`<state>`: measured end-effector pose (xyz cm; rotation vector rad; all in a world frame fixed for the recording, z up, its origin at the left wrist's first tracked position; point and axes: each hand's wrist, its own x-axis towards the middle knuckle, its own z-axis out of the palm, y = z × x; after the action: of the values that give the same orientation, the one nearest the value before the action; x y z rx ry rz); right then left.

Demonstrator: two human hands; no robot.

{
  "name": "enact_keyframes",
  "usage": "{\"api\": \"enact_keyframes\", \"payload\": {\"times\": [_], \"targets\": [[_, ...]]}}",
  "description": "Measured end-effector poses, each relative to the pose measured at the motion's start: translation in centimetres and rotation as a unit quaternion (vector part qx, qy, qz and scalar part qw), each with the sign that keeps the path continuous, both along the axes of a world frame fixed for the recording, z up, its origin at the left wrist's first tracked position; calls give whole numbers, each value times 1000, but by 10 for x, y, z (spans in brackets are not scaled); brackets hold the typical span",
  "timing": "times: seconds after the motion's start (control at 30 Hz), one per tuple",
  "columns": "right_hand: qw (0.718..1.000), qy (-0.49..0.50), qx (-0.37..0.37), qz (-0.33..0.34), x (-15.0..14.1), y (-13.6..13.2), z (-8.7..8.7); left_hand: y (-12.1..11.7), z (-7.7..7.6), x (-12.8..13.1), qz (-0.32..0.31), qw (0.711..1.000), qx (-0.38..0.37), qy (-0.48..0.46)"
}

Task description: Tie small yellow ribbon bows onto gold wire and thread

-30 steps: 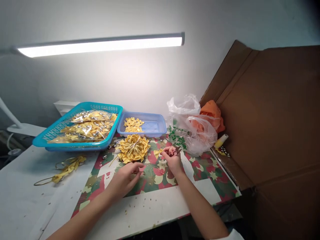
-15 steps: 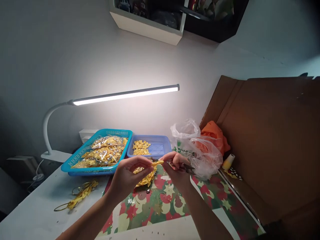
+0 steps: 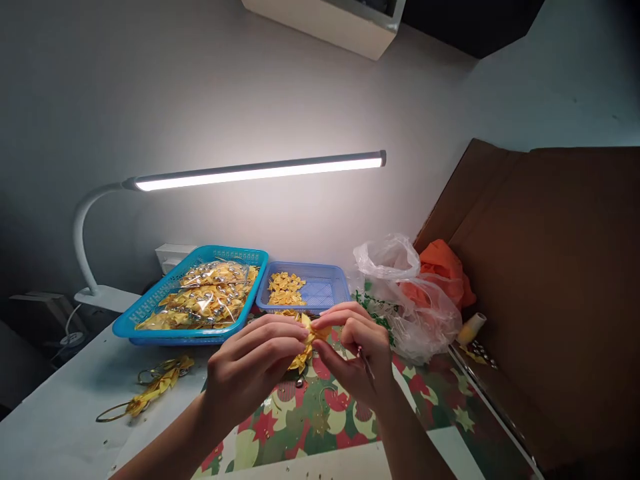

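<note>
Over the patterned mat, my left hand (image 3: 257, 353) and my right hand (image 3: 357, 343) meet fingertip to fingertip. Both pinch a small folded yellow ribbon piece (image 3: 314, 331), partly covered by the fingers. A thin metal tool (image 3: 366, 365), its kind unclear, also rests in the right palm. Behind and below the fingers, a pile of yellow pieces (image 3: 301, 360) lies on the mat, partly hidden. A small round silvery bead or bell (image 3: 299, 383) sits just in front of that pile.
A turquoise basket (image 3: 125, 325) holds bagged yellow pieces with silvery bits. Beside it stands a blue-violet tray (image 3: 327, 293) with loose yellow pieces. A yellow strand with loops (image 3: 155, 390) lies left. Plastic bags (image 3: 400, 293) and cardboard (image 3: 540, 287) fill the right; a lamp (image 3: 260, 170) hangs above.
Both hands have turned more palm-down and closed in around the yellow piece, which now looks wider and folded rather than thin. The view has shifted slightly.
</note>
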<state>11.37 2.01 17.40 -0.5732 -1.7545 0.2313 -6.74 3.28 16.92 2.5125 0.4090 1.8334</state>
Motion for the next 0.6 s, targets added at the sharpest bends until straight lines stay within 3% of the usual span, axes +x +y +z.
{"api": "enact_keyframes", "payload": {"times": [0.43,0.6], "targets": [[996,-46,44,-67,-1,0,-2,2,-6,-5,11,998,21,59],[999,-13,-14,-50,-1,-2,-4,2,-10,-2,11,999,-22,38]]}}
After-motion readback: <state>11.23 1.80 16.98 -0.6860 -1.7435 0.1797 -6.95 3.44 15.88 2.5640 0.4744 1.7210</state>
